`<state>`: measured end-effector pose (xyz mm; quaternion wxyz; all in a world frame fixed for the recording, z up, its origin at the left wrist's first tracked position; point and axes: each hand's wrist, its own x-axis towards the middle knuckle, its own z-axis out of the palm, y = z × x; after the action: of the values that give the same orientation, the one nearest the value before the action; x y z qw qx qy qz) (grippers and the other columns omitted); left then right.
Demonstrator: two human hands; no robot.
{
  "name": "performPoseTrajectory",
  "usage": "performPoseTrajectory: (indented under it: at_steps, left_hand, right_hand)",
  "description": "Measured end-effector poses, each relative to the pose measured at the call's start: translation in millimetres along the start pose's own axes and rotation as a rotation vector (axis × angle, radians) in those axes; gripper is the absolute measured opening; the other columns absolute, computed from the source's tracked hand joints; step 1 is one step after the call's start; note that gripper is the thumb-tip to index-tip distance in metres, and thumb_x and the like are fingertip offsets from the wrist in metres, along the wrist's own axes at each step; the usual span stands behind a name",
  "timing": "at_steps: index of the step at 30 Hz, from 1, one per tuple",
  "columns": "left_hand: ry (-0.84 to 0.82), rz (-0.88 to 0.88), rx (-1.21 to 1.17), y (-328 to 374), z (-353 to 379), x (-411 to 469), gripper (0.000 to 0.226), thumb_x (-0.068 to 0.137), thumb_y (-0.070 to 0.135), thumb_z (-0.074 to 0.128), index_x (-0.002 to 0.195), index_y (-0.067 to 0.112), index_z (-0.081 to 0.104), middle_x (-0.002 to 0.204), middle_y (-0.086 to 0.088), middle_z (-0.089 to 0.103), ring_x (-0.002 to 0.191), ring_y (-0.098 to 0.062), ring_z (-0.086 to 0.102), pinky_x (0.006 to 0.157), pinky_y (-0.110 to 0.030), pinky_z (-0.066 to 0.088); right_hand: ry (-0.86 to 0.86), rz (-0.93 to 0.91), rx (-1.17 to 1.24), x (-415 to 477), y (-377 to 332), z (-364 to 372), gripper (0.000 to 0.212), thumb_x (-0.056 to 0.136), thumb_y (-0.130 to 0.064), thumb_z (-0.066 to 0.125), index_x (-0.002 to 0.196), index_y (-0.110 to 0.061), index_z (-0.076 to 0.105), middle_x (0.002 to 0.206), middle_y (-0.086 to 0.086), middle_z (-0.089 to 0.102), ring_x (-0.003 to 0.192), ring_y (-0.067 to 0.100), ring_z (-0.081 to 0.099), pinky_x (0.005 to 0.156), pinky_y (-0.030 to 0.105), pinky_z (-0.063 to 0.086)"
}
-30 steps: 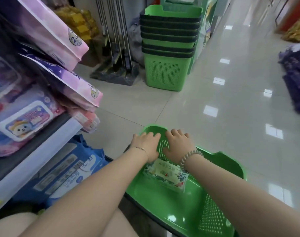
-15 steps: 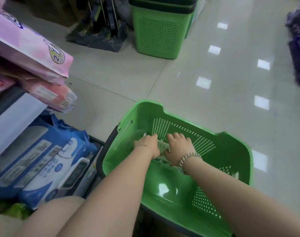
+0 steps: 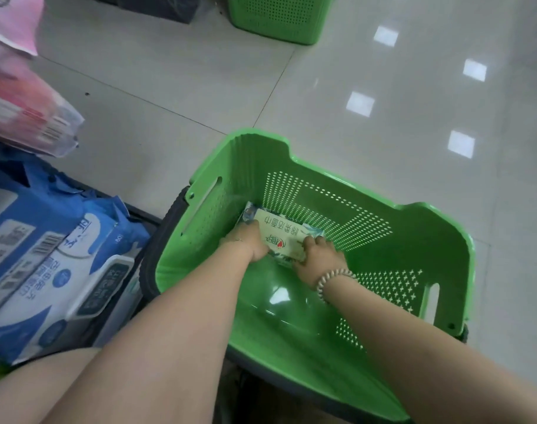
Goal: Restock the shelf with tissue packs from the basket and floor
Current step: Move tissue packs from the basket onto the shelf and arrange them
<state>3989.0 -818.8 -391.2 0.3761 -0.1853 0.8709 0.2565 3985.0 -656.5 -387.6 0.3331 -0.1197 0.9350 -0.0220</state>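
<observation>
Green basket (image 3: 414,240): hands (image 3: 250,244) (image 3: 319,260) (fingers curled) grip tissue pack (image 3: 279,231).

Bright, even light; square glare spots on the glossy floor (image 3: 322,123), edges bent and softly blurred

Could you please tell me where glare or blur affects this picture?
Head view: white square reflections glare on the floor and off the bottom of the basket; the pink packs at the left edge are smeared; the tissue pack print is legible.
</observation>
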Motion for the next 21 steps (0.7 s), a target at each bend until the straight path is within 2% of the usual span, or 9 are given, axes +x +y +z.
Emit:
performPoseTrajectory:
  at_steps: [4,7,10,12,13,16,17,19,21]
  left_hand:
    - [0.003,-0.05,-0.133,-10.0,-0.9,8.3,0.055,0.091,0.024,0.057,0.142,0.015,0.038,0.129,-0.003,0.056,0.105,-0.021,0.059,0.087,-0.031,0.05]
    - [-0.044,-0.075,-0.154,-13.4,4.1,10.8,0.045,0.094,0.024,0.053,0.137,0.013,0.045,0.137,-0.005,0.049,0.115,-0.023,0.054,0.097,-0.03,0.045]
    - [-0.071,-0.091,-0.225,-17.8,7.5,15.5,0.045,0.095,0.018,0.051,0.139,0.02,0.045,0.143,-0.004,0.045,0.122,-0.025,0.051,0.106,-0.033,0.041]
    - [-0.072,-0.113,-0.278,-21.1,6.8,17.2,0.044,0.095,0.013,0.048,0.137,0.023,0.046,0.144,-0.004,0.044,0.118,-0.025,0.053,0.1,-0.031,0.045]
    - [-0.069,-0.13,-0.299,-23.4,6.2,18.4,0.042,0.095,0.011,0.046,0.135,0.023,0.047,0.141,-0.004,0.046,0.112,-0.023,0.056,0.092,-0.027,0.047]
    - [-0.042,-0.148,-0.299,-26.8,3.8,21.6,0.037,0.096,0.008,0.044,0.133,0.014,0.047,0.131,-0.009,0.05,0.078,-0.014,0.052,0.061,-0.022,0.042]
    - [-0.034,-0.153,-0.31,-27.1,3.1,23.1,0.037,0.097,0.007,0.043,0.133,0.012,0.048,0.131,-0.011,0.05,0.074,-0.013,0.049,0.057,-0.021,0.039]
    - [-0.03,-0.164,-0.325,-28.5,4.0,27.0,0.036,0.097,0.008,0.043,0.133,0.011,0.048,0.133,-0.012,0.05,0.075,-0.014,0.047,0.06,-0.02,0.038]
    - [-0.042,-0.166,-0.331,-28.0,4.6,24.9,0.035,0.097,0.006,0.042,0.13,0.012,0.049,0.134,-0.012,0.049,0.084,-0.017,0.047,0.07,-0.02,0.039]
  right_hand:
    - [-0.038,0.074,0.082,3.7,5.3,18.6,0.063,0.089,-0.043,0.053,0.144,-0.02,0.03,0.142,0.006,0.039,0.13,0.026,0.039,0.107,0.044,0.037]
    - [-0.061,0.156,0.306,7.8,1.7,30.7,0.068,0.084,-0.038,0.06,0.144,-0.024,0.029,0.141,0.006,0.039,0.123,0.026,0.046,0.097,0.045,0.048]
    - [-0.064,0.231,0.536,13.5,-3.5,37.2,0.068,0.081,-0.036,0.064,0.14,-0.021,0.034,0.131,0.008,0.045,0.112,0.027,0.052,0.09,0.044,0.052]
    - [-0.053,0.265,0.617,16.5,-5.7,39.4,0.065,0.083,-0.034,0.065,0.139,-0.019,0.036,0.128,0.009,0.045,0.11,0.028,0.053,0.091,0.043,0.052]
    - [-0.045,0.277,0.64,17.8,-6.5,40.9,0.065,0.083,-0.033,0.065,0.139,-0.019,0.036,0.129,0.009,0.044,0.111,0.029,0.052,0.092,0.044,0.051]
    - [-0.042,0.316,0.694,21.1,-7.5,46.0,0.066,0.083,-0.032,0.065,0.14,-0.018,0.036,0.132,0.01,0.04,0.116,0.03,0.049,0.099,0.045,0.047]
    - [-0.053,0.328,0.717,21.2,-7.8,46.7,0.064,0.083,-0.032,0.065,0.139,-0.018,0.036,0.131,0.011,0.042,0.113,0.03,0.051,0.097,0.044,0.048]
    - [-0.062,0.327,0.769,21.4,-7.1,49.9,0.06,0.083,-0.033,0.065,0.135,-0.018,0.037,0.124,0.01,0.05,0.101,0.027,0.058,0.089,0.042,0.053]
    - [-0.052,0.322,0.792,21.2,-5.7,52.6,0.059,0.082,-0.035,0.066,0.132,-0.019,0.038,0.119,0.008,0.055,0.096,0.025,0.06,0.085,0.041,0.055]
